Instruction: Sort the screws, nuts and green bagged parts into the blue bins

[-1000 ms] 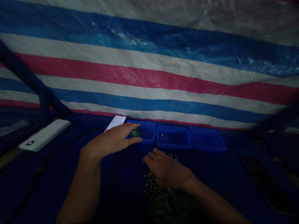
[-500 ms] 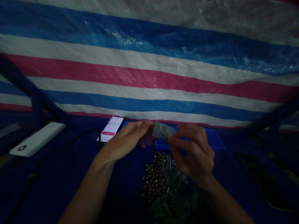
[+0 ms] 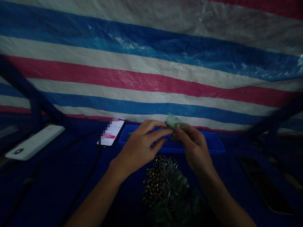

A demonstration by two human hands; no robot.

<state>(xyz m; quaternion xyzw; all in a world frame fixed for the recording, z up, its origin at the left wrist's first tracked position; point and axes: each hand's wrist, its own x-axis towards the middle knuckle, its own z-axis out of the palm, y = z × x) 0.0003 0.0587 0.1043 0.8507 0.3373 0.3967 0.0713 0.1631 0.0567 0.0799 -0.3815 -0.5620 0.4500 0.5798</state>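
My right hand [image 3: 195,145] pinches a small clear, greenish plastic bag [image 3: 174,119] between thumb and fingers, above a blue tray. Some small contents seem to show in the bag's lower part, too dim to make out. From the left, my left hand [image 3: 142,145] reaches toward it with fingers stretched and apart, the fingertips at the bag's left edge. Below the hands lies a pile of brass-coloured screw-like pieces [image 3: 153,186] beside thin silvery nails or pins [image 3: 168,167]. More crumpled green-tinted plastic bags [image 3: 180,186] lie to their right, partly lost in shadow.
Behind the hands is the shallow blue tray [image 3: 214,143]. A lit phone [image 3: 112,134] and a white power bank [image 3: 35,142] lie left, with a dark cable [image 3: 91,170]. A dark phone [image 3: 265,184] lies right. A striped tarp [image 3: 151,78] hangs behind the blue table.
My right hand has turned, and the small bag now stands more upright and further right. My left hand has shifted right, its fingers stretching toward the bag. The view has moved slightly.
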